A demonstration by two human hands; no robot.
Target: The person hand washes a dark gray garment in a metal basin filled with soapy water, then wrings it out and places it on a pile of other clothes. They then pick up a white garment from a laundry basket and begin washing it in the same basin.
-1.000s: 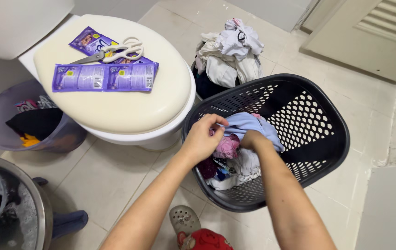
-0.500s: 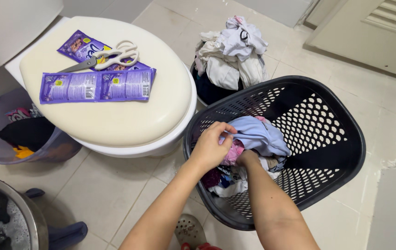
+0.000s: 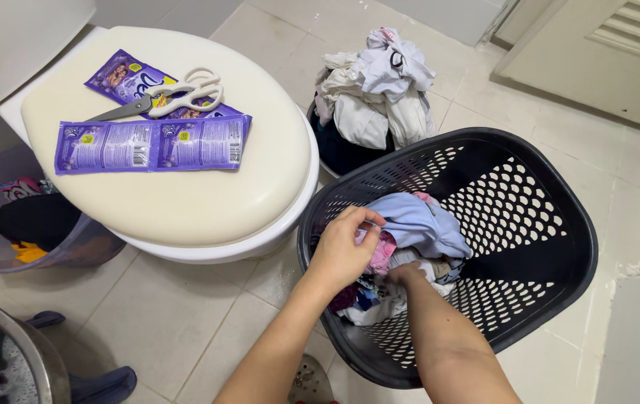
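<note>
Hands deeper in the dark laundry basket (image 3: 552,224) than a second ago: left hand (image 3: 344,251) pinching the light-blue garment (image 3: 421,224), right hand (image 3: 404,274) now buried among clothes, its grip hidden.

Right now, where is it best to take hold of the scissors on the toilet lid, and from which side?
Probably by the white handles, coming from above on the basket side. The scissors lie flat on the purple sachets atop the toilet lid, blades closed and pointing toward the tank, so the loops are the nearer and safer end. Both the left hand and the right hand are in the laundry.
</note>
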